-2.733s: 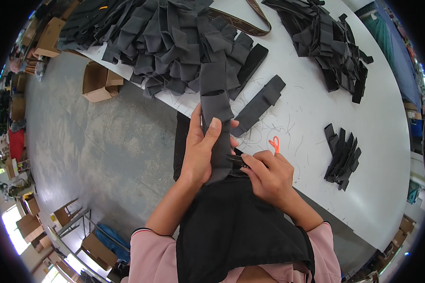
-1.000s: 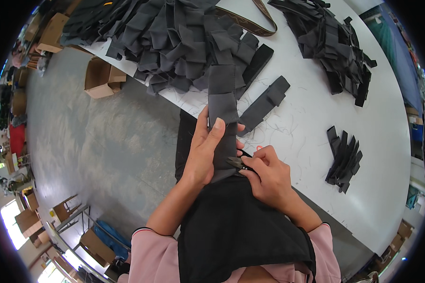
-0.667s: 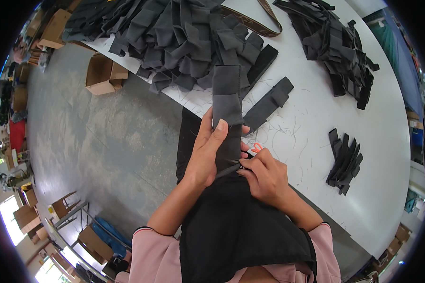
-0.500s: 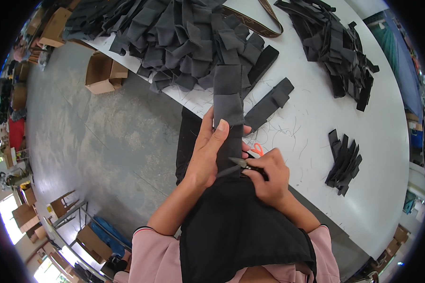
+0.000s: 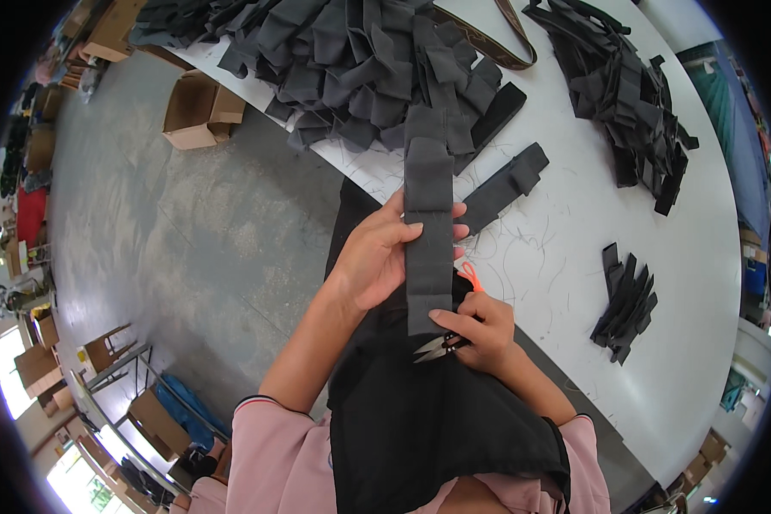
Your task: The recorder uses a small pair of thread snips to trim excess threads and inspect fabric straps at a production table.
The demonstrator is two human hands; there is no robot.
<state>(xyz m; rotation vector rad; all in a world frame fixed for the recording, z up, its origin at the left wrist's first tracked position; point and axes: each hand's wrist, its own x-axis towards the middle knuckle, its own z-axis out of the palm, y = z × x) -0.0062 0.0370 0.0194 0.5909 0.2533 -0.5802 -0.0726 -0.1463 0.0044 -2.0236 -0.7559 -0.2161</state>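
Note:
A long dark grey fabric strip (image 5: 429, 231), with flaps folded along it, lies lengthwise in my left hand (image 5: 375, 250). The thumb presses on its top face while the fingertips show past its right edge. My right hand (image 5: 481, 330) grips black-handled thread snips (image 5: 438, 347), their pointed blades apart and directed left, just below the strip's near end. The right thumb rests on that near end of the strip. An orange loop (image 5: 469, 276) sticks up above the right hand. The strip's far end reaches a large heap of similar grey pieces (image 5: 343, 77).
Another folded strip (image 5: 505, 188) lies right of mine on the white table (image 5: 557, 283), among loose thread ends. Two more piles stand farther right: a big dark one (image 5: 630, 103) and a small bundle (image 5: 625, 304). A brown patterned strap (image 5: 510, 51) curls at the back. A cardboard box (image 5: 201, 111) sits on the floor.
The snips have moved down from across the strip to below its near end, and my right thumb now touches the strip. A thin piece beside the blades no longer shows.

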